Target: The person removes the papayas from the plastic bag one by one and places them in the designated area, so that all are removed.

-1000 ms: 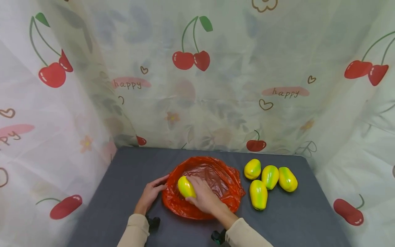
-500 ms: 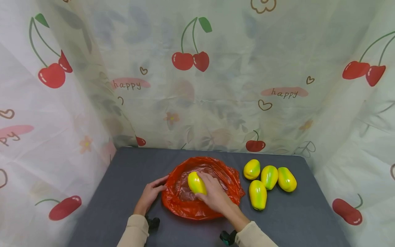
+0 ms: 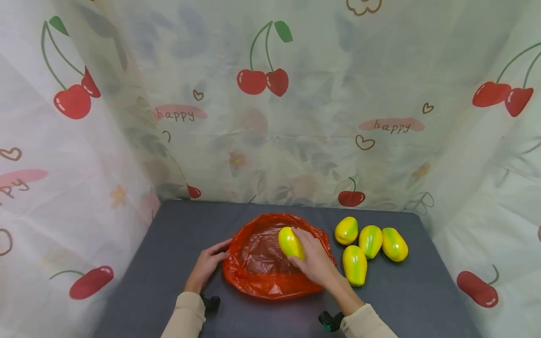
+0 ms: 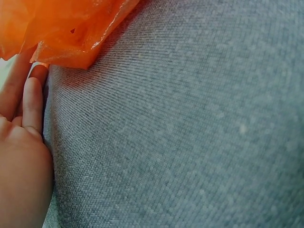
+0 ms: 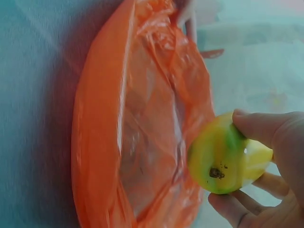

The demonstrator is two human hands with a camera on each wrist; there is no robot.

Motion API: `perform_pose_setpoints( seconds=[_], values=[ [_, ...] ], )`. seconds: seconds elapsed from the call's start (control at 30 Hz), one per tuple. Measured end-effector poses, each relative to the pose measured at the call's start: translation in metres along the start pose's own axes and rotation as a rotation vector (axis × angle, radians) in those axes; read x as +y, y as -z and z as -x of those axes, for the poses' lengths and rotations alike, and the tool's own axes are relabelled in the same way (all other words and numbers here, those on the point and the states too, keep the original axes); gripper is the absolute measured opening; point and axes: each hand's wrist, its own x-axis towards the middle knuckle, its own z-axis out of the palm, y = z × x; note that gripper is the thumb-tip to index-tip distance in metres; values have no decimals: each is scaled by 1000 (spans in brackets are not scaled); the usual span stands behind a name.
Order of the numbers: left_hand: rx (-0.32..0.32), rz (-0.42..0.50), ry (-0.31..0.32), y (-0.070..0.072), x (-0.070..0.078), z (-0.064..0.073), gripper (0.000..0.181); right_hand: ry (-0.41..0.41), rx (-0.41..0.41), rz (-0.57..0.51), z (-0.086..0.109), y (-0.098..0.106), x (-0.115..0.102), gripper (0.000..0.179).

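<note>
A red plastic bag (image 3: pixel 270 286) lies on the dark table with its wide mouth facing up; only wrinkled plastic shows inside. My right hand (image 3: pixel 316 261) grips a glossy yellow-green fruit (image 3: pixel 290 242), oblong like a small papaya, over the right part of the bag's mouth. The right wrist view shows the dark stem mark on the fruit (image 5: pixel 216 161), with the thumb on one side and fingers on the other. My left hand (image 3: pixel 205 265) touches the bag's left edge with fairly straight fingers (image 4: pixel 32 102); some fingertips are hidden behind the orange-looking plastic (image 4: pixel 71 31).
Several similar yellow-green fruits (image 3: pixel 354 265) lie close together right of the bag, near my right forearm. The dark grey table (image 3: pixel 177 225) is bordered behind and at both sides by a white curtain (image 3: pixel 296 155) printed with cherries.
My right hand has moved to the right across the bag's mouth, carrying the fruit with it. My left hand has stayed at the bag's left edge. The other fruits have not moved.
</note>
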Motion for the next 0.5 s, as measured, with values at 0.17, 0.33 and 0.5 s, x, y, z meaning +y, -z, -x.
perform_pose_setpoints(
  seconds=[0.17, 0.33, 0.5],
  values=[
    [-8, 6, 16, -1, 1, -1, 43, -34, 33, 34, 7, 14, 12, 82],
    [-7, 10, 15, 0, 1, -1, 43, -57, 54, 37, 11, 27, 23, 81],
    [-9, 12, 17, 2, 1, 0, 43, -51, 76, 53, 18, 42, 34, 81]
  ],
)
